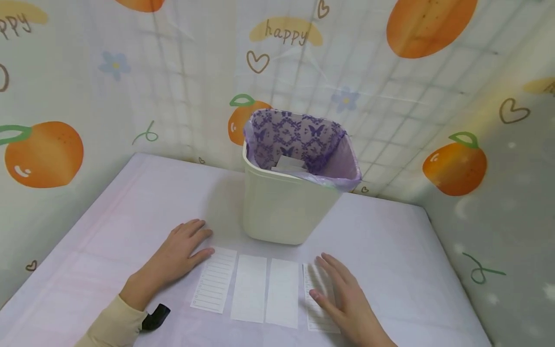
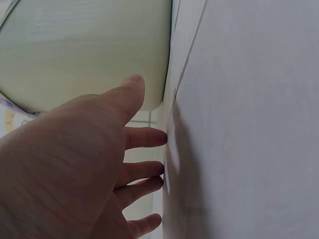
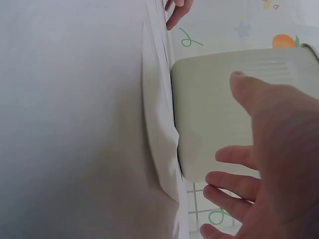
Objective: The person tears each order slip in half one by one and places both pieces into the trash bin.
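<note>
Several narrow paper slips lie side by side in a row. On the left is a lined slip [image 1: 214, 284], then a plain white slip [image 1: 249, 289] and another plain slip [image 1: 283, 294]. A second lined slip [image 1: 320, 323] ends the row, partly hidden by my right hand [image 1: 342, 294]. That hand is over it, fingers spread and relaxed, holding nothing; in the right wrist view a raised edge of paper [image 3: 159, 129] shows beside the fingers. My left hand [image 1: 182, 250] rests on the table with fingertips down, its thumb at the left slip's top corner.
Behind the slips stands a cream waste bin [image 1: 286, 207], with a purple patterned liner [image 1: 303, 135] and white papers [image 1: 290, 164] inside. A black curved object [image 1: 156, 318] is by the left sleeve. Printed curtains [image 1: 186, 96] hang behind the white-covered table [image 1: 377, 241].
</note>
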`<state>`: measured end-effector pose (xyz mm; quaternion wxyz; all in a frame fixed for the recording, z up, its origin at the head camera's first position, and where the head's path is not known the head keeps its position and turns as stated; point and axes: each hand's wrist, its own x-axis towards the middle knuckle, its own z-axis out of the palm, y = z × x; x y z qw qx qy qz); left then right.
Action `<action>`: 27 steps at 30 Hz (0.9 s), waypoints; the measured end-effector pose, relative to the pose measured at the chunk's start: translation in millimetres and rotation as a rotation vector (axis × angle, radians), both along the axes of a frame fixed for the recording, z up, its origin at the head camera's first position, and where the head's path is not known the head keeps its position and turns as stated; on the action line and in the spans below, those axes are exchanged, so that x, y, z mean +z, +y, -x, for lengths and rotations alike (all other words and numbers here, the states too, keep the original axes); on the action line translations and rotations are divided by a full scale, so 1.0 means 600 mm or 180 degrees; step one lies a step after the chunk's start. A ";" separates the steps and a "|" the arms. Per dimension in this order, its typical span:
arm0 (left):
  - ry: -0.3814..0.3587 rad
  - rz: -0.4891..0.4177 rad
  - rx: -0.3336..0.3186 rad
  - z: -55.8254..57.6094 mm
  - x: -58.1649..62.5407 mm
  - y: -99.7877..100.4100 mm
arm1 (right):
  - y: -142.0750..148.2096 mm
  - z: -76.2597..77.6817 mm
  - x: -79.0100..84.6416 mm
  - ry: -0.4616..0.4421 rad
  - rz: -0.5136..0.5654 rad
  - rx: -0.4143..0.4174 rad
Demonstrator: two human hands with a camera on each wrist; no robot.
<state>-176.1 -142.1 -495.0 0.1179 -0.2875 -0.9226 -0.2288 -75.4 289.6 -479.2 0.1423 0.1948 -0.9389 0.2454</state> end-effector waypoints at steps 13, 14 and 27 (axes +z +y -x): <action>0.0072 0.0049 -0.0035 -0.003 0.001 0.004 | -0.023 -0.006 0.003 -0.0013 -0.0014 0.0071; 0.0080 0.0042 -0.0045 -0.003 0.000 0.004 | -0.027 -0.006 0.003 -0.0027 -0.0004 0.0089; 0.0073 0.0046 -0.0026 -0.006 -0.003 0.009 | -0.092 0.003 -0.002 0.0096 0.0090 0.0205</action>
